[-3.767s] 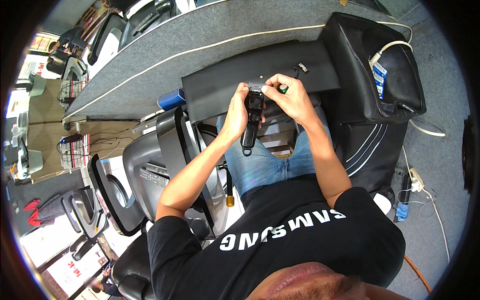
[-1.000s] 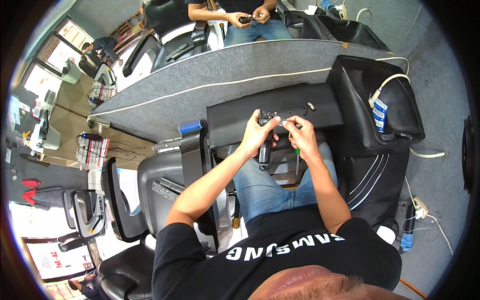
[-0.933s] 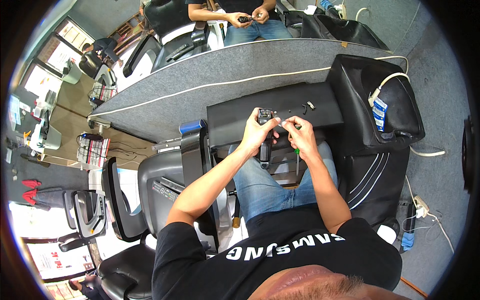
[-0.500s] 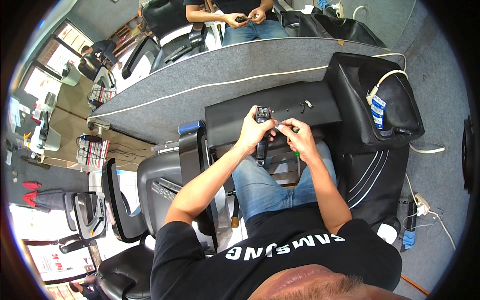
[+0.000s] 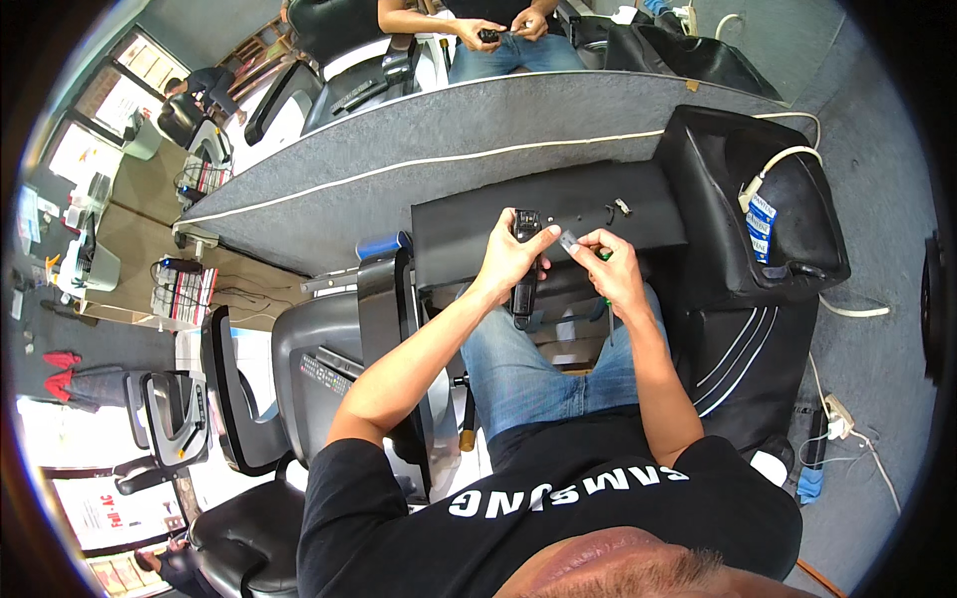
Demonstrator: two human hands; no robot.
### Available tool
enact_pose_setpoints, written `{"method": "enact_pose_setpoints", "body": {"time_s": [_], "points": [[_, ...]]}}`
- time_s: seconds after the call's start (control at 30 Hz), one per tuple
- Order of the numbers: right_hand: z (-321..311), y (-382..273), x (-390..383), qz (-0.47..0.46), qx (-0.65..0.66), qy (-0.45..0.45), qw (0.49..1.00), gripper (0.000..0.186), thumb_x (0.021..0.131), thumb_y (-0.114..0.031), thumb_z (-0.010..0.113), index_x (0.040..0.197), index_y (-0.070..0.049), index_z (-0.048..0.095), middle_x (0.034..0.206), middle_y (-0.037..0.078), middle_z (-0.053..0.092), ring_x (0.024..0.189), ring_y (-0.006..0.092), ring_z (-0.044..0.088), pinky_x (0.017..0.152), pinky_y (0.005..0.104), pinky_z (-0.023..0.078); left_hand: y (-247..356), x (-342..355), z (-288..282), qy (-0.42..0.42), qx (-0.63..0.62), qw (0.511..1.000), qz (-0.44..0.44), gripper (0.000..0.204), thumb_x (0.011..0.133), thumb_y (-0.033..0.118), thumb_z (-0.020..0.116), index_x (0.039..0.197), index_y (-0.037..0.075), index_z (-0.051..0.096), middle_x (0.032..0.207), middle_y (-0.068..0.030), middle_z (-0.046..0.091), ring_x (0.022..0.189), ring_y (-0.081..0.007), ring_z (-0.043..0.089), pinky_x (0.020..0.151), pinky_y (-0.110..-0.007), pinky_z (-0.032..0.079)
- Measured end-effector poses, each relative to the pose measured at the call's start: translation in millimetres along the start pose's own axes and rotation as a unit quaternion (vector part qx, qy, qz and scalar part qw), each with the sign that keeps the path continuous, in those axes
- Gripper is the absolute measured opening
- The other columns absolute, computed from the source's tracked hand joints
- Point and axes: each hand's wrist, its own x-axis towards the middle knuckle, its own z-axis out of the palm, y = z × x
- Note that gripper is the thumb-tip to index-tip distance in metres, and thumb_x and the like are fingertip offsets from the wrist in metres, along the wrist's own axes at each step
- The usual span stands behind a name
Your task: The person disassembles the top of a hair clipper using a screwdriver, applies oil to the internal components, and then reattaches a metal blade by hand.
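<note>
My left hand [image 5: 505, 261] is wrapped round a black hair clipper [image 5: 523, 299], held upright above my lap with its head at the top. Between the thumb and fingers of my right hand [image 5: 620, 274] is a small flat grey metal piece, apparently a clipper blade [image 5: 569, 241]. A green-handled screwdriver [image 5: 605, 255] is also tucked in that hand, its thin shaft pointing down. The blade is close to my left thumb, to the right of the clipper head. Beyond my hands, several small loose parts [image 5: 623, 206] lie on the black padded bench [image 5: 464, 234].
A black padded seat [image 5: 698, 159] at the right carries a white cable and blue sachets [image 5: 760, 227]. To my left stands a black barber chair [image 5: 309, 334] with a remote control [image 5: 326, 375] on it. A mirror [image 5: 349, 110] runs along the far side. A power strip [image 5: 839, 417] lies at the right.
My right hand has drawn back slightly to the right, and the grey blade now shows plainly between its fingers, apart from the clipper head. The left hand still holds the clipper.
</note>
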Motion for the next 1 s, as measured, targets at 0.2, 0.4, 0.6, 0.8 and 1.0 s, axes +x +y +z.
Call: {"method": "enact_pose_setpoints", "body": {"time_s": [0.2, 0.4, 0.6, 0.8, 1.0], "points": [[-3, -8, 0, -0.06, -0.04, 0.047, 0.996, 0.017, 0.096, -0.014, 0.076, 0.101, 0.002, 0.074, 0.083, 0.0, 0.071, 0.073, 0.0044, 0.057, 0.067, 0.0247, 0.047, -7, 0, 7, -0.024, 0.026, 0.999, 0.001, 0.048, 0.093, 0.018, 0.082, 0.118, 0.007, 0.043, 0.083, -0.0056, 0.061, 0.059, -0.0133, 0.065, 0.047, -0.031, 0.056], [-2, -13, -6, -0.158, -0.077, 0.085, 0.981, 0.014, 0.096, -0.012, 0.077, 0.102, 0.0, 0.076, 0.087, 0.003, 0.074, 0.075, 0.0067, 0.062, 0.071, 0.0254, 0.05, -9, -5, 9, -0.032, 0.108, 0.993, 0.041, 0.047, 0.093, 0.016, 0.081, 0.12, 0.006, 0.044, 0.083, -0.0047, 0.062, 0.061, -0.0112, 0.064, 0.048, -0.028, 0.054], [0, -18, -14, -0.26, -0.102, 0.102, 0.955, 0.012, 0.09, -0.006, 0.081, 0.101, -0.002, 0.078, 0.086, 0.006, 0.072, 0.074, 0.0129, 0.068, 0.067, 0.0291, 0.053, -14, -9, 11, -0.048, 0.152, 0.984, 0.076, 0.05, 0.092, 0.02, 0.082, 0.122, 0.004, 0.045, 0.087, -0.0061, 0.065, 0.067, -0.0112, 0.064, 0.055, -0.028, 0.054], [2, -19, -20, -0.335, -0.18, 0.082, 0.921, 0.019, 0.085, -0.004, 0.083, 0.103, -0.005, 0.079, 0.083, 0.006, 0.069, 0.068, 0.0162, 0.068, 0.058, 0.03, 0.053, -24, -10, 7, -0.036, 0.22, 0.967, 0.121, 0.051, 0.088, 0.017, 0.082, 0.123, 0.003, 0.048, 0.094, -0.0089, 0.065, 0.079, -0.0148, 0.065, 0.069, -0.032, 0.054], [2, -14, -26, -0.368, -0.194, 0.092, 0.904, 0.023, 0.083, -0.001, 0.083, 0.104, -0.007, 0.08, 0.081, 0.004, 0.067, 0.063, 0.0134, 0.066, 0.052, 0.0294, 0.051, -18, -17, 8, -0.042, 0.248, 0.958, 0.137, 0.056, 0.085, 0.019, 0.083, 0.125, 0.003, 0.049, 0.105, -0.016, 0.068, 0.096, -0.0239, 0.069, 0.085, -0.04, 0.056]]}}
